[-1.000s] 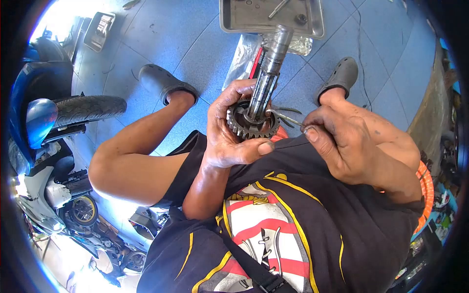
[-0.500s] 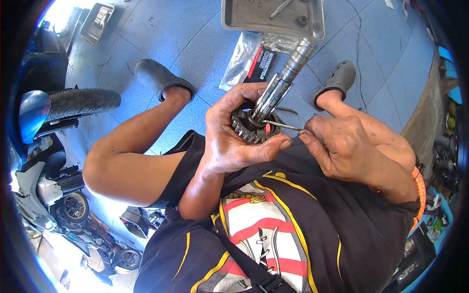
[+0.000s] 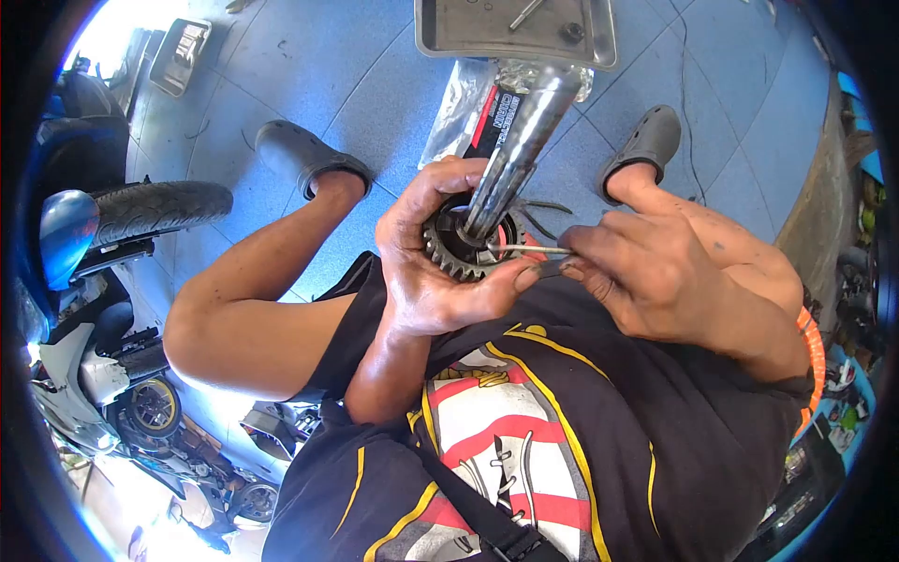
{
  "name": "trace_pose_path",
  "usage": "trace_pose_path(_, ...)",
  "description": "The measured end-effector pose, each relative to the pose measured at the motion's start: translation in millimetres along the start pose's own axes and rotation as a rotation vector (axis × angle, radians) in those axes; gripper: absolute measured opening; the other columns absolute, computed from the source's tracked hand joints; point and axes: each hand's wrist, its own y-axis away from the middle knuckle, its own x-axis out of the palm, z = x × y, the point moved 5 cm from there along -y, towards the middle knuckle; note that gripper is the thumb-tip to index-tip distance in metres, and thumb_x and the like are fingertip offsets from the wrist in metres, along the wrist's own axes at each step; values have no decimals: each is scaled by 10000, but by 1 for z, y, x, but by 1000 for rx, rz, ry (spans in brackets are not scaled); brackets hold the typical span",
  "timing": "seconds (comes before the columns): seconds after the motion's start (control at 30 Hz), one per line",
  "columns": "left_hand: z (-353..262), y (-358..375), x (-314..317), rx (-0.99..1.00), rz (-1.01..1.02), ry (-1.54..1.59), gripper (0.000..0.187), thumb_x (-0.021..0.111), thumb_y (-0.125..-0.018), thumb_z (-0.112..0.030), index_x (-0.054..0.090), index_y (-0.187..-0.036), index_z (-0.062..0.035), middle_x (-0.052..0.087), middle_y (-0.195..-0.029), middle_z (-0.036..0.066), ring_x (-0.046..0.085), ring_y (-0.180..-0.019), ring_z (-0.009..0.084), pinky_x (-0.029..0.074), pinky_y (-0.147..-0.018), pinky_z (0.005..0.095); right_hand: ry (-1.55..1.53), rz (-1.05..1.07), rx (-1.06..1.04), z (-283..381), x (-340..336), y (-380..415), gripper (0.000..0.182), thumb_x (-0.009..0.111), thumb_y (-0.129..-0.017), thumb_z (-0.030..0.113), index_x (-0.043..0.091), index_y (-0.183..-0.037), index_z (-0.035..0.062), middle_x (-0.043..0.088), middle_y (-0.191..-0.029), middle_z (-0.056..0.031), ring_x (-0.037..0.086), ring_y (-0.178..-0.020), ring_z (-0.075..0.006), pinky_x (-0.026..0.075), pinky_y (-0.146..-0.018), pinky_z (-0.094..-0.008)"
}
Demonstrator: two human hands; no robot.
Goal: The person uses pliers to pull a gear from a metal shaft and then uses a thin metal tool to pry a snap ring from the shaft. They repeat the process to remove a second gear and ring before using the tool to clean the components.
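My left hand is wrapped round a dark toothed gear on a long metal shaft. The shaft leans up and to the right, its far end blurred. Between thumb and fingers, my right hand pinches a thin metal tool. The tool's tip reaches the gear's inner face beside the base of the shaft. A bit of red shows behind the gear, by my left thumb.
On the blue tiled floor ahead lie a metal tray with small parts and a plastic packet. A smaller tray is at the upper left. Motorcycle wheels stand left. A thin cable runs at the right.
The gear and shaft have moved slightly left with my left hand, and the shaft stands a little steeper. My right hand has shifted slightly left with the tool, which now lies nearly level.
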Motion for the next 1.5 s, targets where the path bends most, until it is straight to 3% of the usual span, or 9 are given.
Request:
trace_pose_path(0.2,14,8,0,46,-94,228,625,789,-643,-186,522,-1156,51,536,-1065,137,536,-923,149,453,-792,264,371,-86,-128,20,0,4,288,713,-761,146,644,-984,-24,512,-639,-61,552,-514,-197,426,-441,-324)
trace_pose_path(0.23,13,7,1,83,-118,293,627,789,-647,-186,516,-1162,44,531,-1073,140,529,-934,150,449,-798,263,350,-70,-102,22,0,4,287,712,-766,149,640,-976,-34,514,-639,-62,552,-509,-188,425,-433,-310)
trace_pose_path(0.27,15,6,-3,70,-81,189,732,864,-651,-275,481,-1209,1,476,-1051,137,505,-880,151,459,-603,218,330,-53,-77,22,1,5,287,710,-772,151,637,-967,-45,516,-639,-63,552,-505,-180,425,-425,-296)
trace_pose_path(0.37,8,6,3,129,-73,240,603,775,-665,-155,495,-1169,21,535,-1030,111,536,-858,129,452,-740,242,227,-54,-14,21,5,8,271,704,-793,159,633,-955,-47,533,-650,-70,562,-500,-180,437,-415,-295)
trace_pose_path(0.77,3,13,3,301,-229,148,599,786,-677,-79,479,-1179,30,508,-1071,145,568,-847,171,513,-683,283,-23,-7,181,20,7,3,231,647,-874,191,564,-751,14,546,-537,-127,571,-440,-281,451,-392,-377)
trace_pose_path(1.1,-3,9,0,356,-46,233,666,804,-678,-150,434,-1226,-68,462,-1032,121,484,-925,178,476,-685,255,-320,64,197,7,9,-1,308,622,-901,196,557,-670,2,526,-540,-168,557,-458,-316,422,-432,-407)
trace_pose_path(1.27,-3,10,2,274,-93,300,657,811,-683,-188,436,-1212,-84,446,-1027,114,465,-927,170,455,-768,282,-1064,281,675,1,17,1,383,544,-983,274,590,-715,5,489,-544,-6,459,-488,-99,345,-463,-268)
trace_pose_path(1.4,1,11,-4,297,-113,281,643,795,-670,-152,445,-1203,-69,446,-1041,117,463,-930,170,453,-771,282,-1220,352,770,1,20,0,416,513,-1002,301,584,-703,21,459,-571,43,401,-520,-33,306,-460,-228)
trace_pose_path(1.5,2,11,-4,309,19,191,667,772,-727,-130,407,-1286,-134,418,-1073,103,483,-724,155,486,-561,314,-1244,338,785,0,25,0,421,507,-1003,308,597,-711,19,464,-556,31,387,-501,-32,296,-454,-221)
